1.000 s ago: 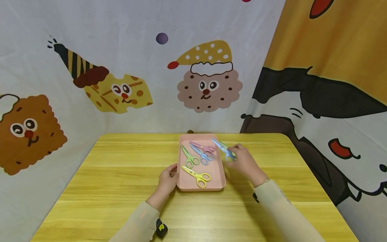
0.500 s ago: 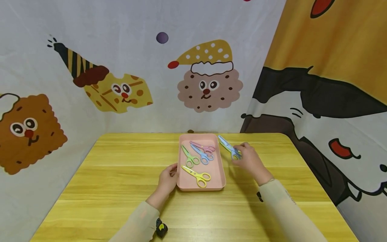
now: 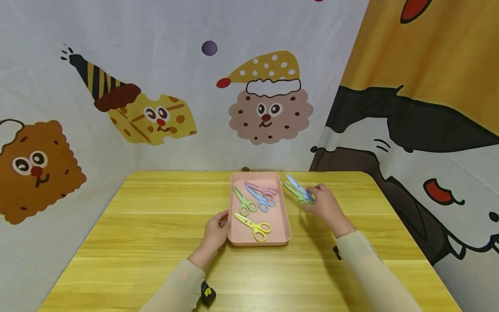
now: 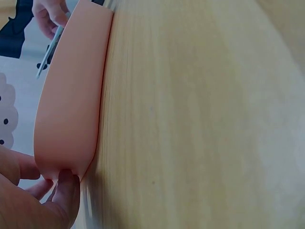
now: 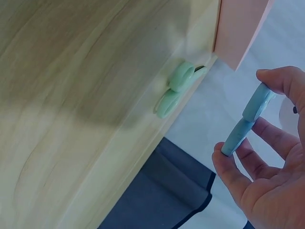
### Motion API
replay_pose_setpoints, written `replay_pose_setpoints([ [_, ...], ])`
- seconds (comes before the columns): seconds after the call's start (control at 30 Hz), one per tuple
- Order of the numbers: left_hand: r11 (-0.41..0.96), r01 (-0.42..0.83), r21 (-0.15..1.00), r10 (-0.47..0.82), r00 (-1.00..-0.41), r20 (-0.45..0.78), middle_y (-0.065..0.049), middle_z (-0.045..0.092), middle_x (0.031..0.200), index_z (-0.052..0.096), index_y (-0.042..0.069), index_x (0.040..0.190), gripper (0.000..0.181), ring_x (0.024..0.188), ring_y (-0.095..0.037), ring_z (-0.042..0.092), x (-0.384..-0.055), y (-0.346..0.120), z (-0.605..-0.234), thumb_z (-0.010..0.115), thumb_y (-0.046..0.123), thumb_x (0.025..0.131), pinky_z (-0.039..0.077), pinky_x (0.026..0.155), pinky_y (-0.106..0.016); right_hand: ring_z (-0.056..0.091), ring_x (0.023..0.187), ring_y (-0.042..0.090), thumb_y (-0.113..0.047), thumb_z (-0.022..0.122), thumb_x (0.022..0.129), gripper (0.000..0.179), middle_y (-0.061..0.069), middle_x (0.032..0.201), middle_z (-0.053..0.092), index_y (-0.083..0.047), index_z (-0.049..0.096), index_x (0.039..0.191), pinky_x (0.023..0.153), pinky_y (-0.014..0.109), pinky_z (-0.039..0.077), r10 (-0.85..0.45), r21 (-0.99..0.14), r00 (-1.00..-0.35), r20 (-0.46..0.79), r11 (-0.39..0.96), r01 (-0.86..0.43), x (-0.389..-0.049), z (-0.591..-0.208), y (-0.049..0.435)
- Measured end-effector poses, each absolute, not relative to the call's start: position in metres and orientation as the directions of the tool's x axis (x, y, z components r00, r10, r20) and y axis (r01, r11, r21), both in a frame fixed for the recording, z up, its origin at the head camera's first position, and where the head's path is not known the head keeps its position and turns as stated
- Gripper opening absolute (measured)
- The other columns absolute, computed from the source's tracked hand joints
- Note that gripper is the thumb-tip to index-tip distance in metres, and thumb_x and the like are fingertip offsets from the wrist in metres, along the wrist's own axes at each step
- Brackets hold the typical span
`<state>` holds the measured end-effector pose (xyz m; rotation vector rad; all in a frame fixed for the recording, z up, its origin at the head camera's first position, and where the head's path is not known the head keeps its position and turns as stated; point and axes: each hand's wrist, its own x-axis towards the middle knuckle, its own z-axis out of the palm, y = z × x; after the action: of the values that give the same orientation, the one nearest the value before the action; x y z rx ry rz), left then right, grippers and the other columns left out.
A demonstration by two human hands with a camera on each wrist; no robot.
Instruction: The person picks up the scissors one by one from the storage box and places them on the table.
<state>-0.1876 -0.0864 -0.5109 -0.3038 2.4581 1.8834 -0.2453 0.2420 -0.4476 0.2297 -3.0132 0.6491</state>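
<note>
In the head view my left hand [image 3: 216, 230] holds a pink tray [image 3: 278, 232] at its left side. The left wrist view shows thumb and fingers bent at the tray's corner. Inside the tray lie pink scissors [image 3: 269, 191], blue scissors, green scissors [image 3: 245, 207] and yellow scissors [image 3: 253, 226]. To the tray's right my right hand [image 3: 327, 208] pinches a second pair of blue scissors [image 5: 256, 102] by the handles, blades pointing away to the left. Just under them, another green pair of scissors [image 5: 182, 78] rests on the table by the tray, partly covered in the head view.
The wooden table [image 3: 156, 242] has its far edge close behind the tray. Behind it hangs a printed curtain [image 3: 175, 39] with cartoon figures. A small black device [image 3: 208, 294] sits at my left sleeve.
My right hand has moved right, away from the tray, with the blue scissors. The green scissors beneath now show more plainly, apart from the blue pair. My left hand stays at the tray.
</note>
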Motion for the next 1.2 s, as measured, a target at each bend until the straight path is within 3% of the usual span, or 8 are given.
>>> replay_pose_setpoints([
  [0.37,0.255,-0.154,0.955,-0.131,-0.984,-0.124,-0.019,0.058,0.122,0.054,-0.002,0.13,0.037,0.108,-0.028,0.058,-0.188,-0.087,-0.511,0.053,0.001,0.093,0.054,0.088,-0.032,0.052,0.088,0.033,-0.02,0.073,0.076,0.058,0.024,0.118,0.05,0.001,0.056,0.127,0.072,0.043,0.048,-0.113,-0.401,-0.99,0.089,0.906,-0.139,-0.249,-0.452,0.258],
  [0.6,0.254,-0.157,0.954,-0.131,-0.983,-0.127,-0.018,0.059,0.122,0.054,0.0,0.13,0.037,0.108,-0.027,0.059,-0.189,-0.087,-0.512,0.054,0.003,0.093,0.054,0.087,-0.032,0.052,0.094,0.037,-0.022,0.074,0.078,0.059,0.026,0.12,0.048,0.003,0.055,0.128,0.075,0.047,0.048,-0.107,-0.378,-0.991,0.082,0.916,-0.13,-0.25,-0.451,0.268],
  [1.2,0.251,-0.112,0.961,-0.109,-0.99,-0.087,-0.022,0.058,0.121,0.053,-0.005,0.129,0.037,0.106,-0.03,0.06,-0.187,-0.088,-0.512,0.053,0.0,0.092,0.055,0.085,-0.032,0.051,0.089,0.037,-0.021,0.07,0.081,0.056,0.029,0.116,0.048,0.004,0.054,0.128,0.069,0.044,0.047,-0.061,-0.381,-0.996,0.06,0.921,-0.08,-0.253,-0.449,0.286],
])
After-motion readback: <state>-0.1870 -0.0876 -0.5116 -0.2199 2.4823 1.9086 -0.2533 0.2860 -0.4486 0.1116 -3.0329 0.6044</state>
